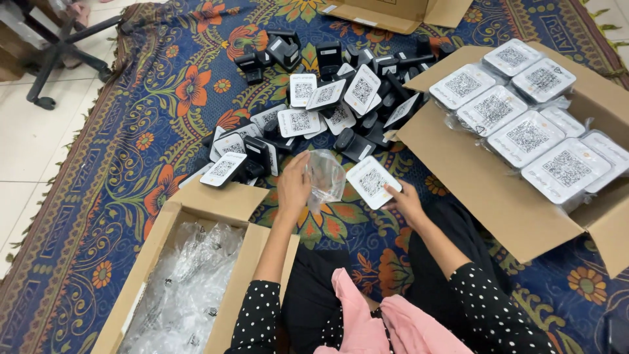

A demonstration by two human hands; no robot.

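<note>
Floor's covered by a flowery blue rug [98,216]. Left hand [294,185] pinches a clear plastic bag [325,174], right hand [405,200] grips a white-faced device [372,183] beside it. Bagged ones fill the right box [524,203]; a big unbagged pile [314,98] farther off remains.

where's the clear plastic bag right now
In the head view, the clear plastic bag is centre frame, held in the left hand, just left of the white square device.

The right-hand carton [517,196] and an office chair [59,46] were cropped by the frame; contents of the clear bag [325,176] were indiscernible.
</note>
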